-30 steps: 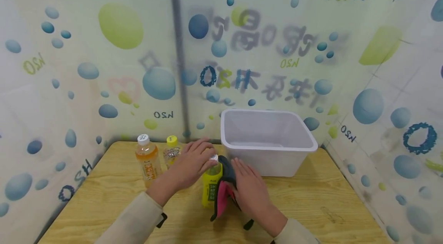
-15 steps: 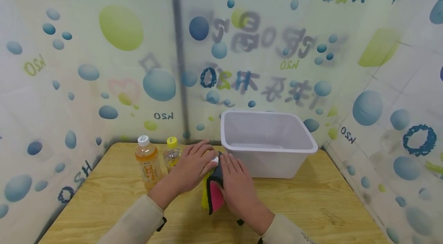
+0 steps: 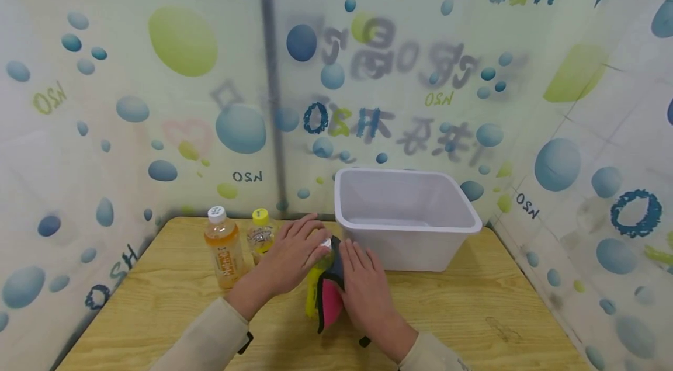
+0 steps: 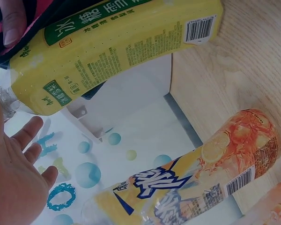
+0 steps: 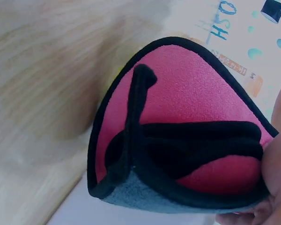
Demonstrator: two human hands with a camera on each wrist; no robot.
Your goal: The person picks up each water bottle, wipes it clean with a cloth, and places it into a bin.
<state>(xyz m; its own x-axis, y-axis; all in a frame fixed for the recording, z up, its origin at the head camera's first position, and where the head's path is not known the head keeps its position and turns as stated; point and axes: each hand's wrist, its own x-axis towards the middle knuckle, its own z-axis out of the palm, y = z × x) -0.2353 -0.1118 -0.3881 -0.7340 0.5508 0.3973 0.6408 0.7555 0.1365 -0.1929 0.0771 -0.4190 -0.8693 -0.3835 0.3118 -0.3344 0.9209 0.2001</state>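
Note:
My left hand (image 3: 294,257) reaches over the top of an upright yellow-labelled drink bottle (image 3: 312,292), its white cap between thumb and index finger. In the left wrist view, the bottle's neck disappears behind that hand. My right hand (image 3: 368,289) holds a folded cleaning cloth (image 3: 332,304) against the bottle's right side, fingers lying flat in the head view. The cloth is pink on one face, grey-blue on the other, with black edging. In the right wrist view, the thumb lies over one edge of the cloth (image 5: 192,89); most of the other fingers are hidden.
Left of the hands stand an orange drink bottle (image 3: 227,257) with a white cap and a clear bottle (image 3: 257,236) with a yellow cap. Behind the right hand sits a white plastic tub (image 3: 410,248). Patterned curtains surround the wooden table (image 3: 473,312).
My right hand has moved left with the cloth, which now covers more of the yellow-labelled bottle's side and hangs less spread out. The left hand has stayed at the cap.

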